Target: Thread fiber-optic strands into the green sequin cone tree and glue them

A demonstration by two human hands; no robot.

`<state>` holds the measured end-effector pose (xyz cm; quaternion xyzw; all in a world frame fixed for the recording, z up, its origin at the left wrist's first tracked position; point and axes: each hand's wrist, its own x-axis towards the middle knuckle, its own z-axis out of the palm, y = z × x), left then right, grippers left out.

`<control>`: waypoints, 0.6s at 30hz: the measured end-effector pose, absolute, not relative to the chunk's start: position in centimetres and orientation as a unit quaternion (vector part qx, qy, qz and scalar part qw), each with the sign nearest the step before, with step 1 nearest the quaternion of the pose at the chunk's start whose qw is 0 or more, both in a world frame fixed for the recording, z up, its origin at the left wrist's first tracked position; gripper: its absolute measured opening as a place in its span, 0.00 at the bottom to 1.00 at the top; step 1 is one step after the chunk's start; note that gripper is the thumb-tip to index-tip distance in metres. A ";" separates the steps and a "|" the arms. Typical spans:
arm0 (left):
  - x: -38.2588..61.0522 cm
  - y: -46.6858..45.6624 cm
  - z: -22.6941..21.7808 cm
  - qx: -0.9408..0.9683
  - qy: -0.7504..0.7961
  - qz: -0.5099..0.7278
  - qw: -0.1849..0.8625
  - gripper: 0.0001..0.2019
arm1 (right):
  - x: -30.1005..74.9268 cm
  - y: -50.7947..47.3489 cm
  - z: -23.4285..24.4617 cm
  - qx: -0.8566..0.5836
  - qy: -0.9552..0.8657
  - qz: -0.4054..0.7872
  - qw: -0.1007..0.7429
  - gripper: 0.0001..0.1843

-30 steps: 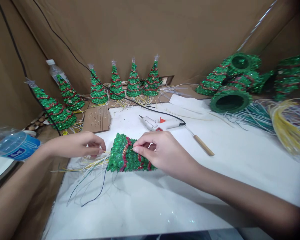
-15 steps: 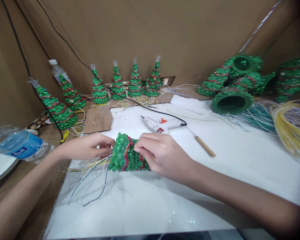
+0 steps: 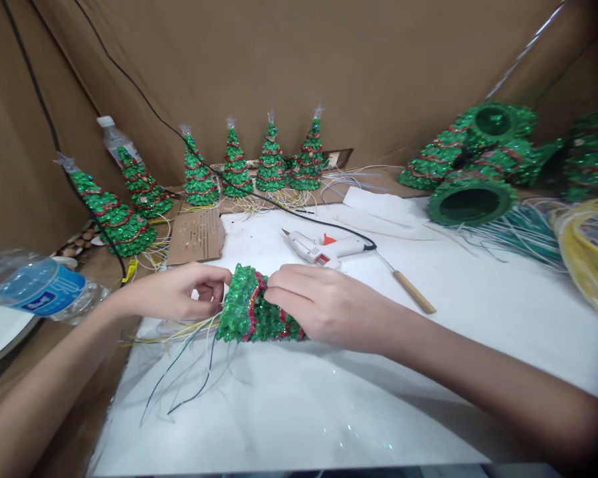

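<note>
Two bare arms reach in from the lower corners, the hands a short gap apart near the middle. The left forearm (image 3: 64, 362) slants upward to the left hand (image 3: 182, 290), its fingers loosely curled, the index finger reaching forward. The right forearm (image 3: 468, 368) stretches inward; the right hand (image 3: 326, 307) shows its back, fingers together, bent, tips pointing left.

Bare left grip (image 3: 182, 292) and bare right grip (image 3: 323, 309), slender bare tapering forearms (image 3: 60, 378)
</note>
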<state>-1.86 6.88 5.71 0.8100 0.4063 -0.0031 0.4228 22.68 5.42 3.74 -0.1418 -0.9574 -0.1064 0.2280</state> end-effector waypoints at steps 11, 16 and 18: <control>-2.0 7.0 5.5 0.815 0.395 0.020 0.424 0.10 | 22.8 5.5 3.1 -0.166 -0.949 -0.080 0.255 0.18; -1.9 7.1 4.9 0.809 0.380 0.047 0.446 0.11 | 22.8 5.4 2.5 -0.182 -0.929 0.033 0.321 0.13; -1.8 7.1 4.7 0.801 0.375 0.057 0.464 0.12 | 22.7 5.3 2.2 -0.198 -0.900 0.130 0.366 0.08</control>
